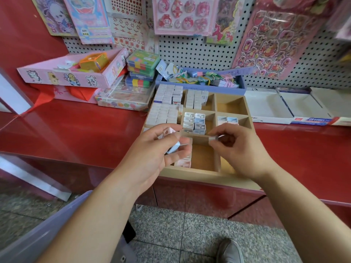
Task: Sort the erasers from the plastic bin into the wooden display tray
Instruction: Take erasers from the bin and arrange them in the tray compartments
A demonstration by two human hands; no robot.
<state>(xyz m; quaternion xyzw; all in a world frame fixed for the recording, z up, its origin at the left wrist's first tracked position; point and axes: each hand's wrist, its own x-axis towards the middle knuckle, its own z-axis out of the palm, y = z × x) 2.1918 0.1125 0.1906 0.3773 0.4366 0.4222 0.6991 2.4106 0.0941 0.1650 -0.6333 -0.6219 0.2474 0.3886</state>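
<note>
tray: wooden tray (201, 172) on the red counter (85, 130); its rear and left cells hold boxed erasers (163, 112).
bin: plastic bin (28, 238) sits low and left of the tray, under your left forearm.
left hand (161, 149): over the tray's front-left cell, palm inward, fingers curled round a blue eraser (173, 148) and a pink eraser (169, 130).
right hand (239, 149): over the tray's front-middle cell, thumb and forefinger pinching a small pale eraser (213, 138).

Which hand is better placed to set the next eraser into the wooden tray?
Right. The right hand pinches a single eraser above an open near compartment of the wooden tray, while the left hand grips several erasers.
</note>
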